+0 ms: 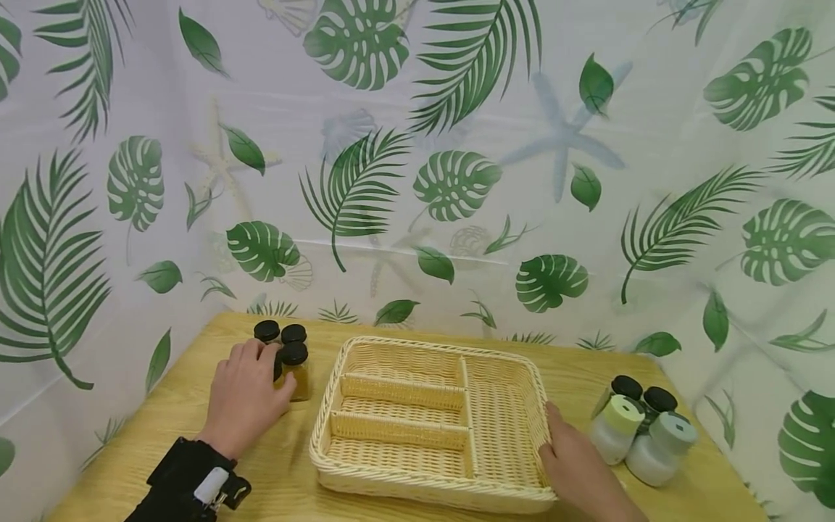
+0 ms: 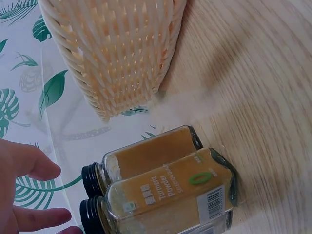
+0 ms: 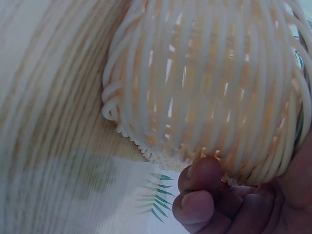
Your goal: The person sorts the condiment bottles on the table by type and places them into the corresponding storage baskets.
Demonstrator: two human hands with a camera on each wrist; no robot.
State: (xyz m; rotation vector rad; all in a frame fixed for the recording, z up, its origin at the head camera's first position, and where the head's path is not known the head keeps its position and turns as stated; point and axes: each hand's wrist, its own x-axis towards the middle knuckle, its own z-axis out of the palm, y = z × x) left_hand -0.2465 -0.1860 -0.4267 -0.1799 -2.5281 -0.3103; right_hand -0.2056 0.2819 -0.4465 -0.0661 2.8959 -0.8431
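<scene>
My left hand reaches over a group of glass spice jars with black caps, at the left of the table. In the left wrist view, its thumb and fingers are spread beside the caps. One jar there reads Turmeric Powder and holds yellow-brown powder; my hand partly hides the group in the head view. A pale woven basket, divided into compartments, sits mid-table with nothing in it. At its right side, my right hand grips the rim, fingers curled against the outer wall in the right wrist view.
Right of the basket stand two white jars, one with a yellow lid and one with a pale green lid. Two black-capped jars are behind them. A leaf-patterned sheet hangs behind the wooden table.
</scene>
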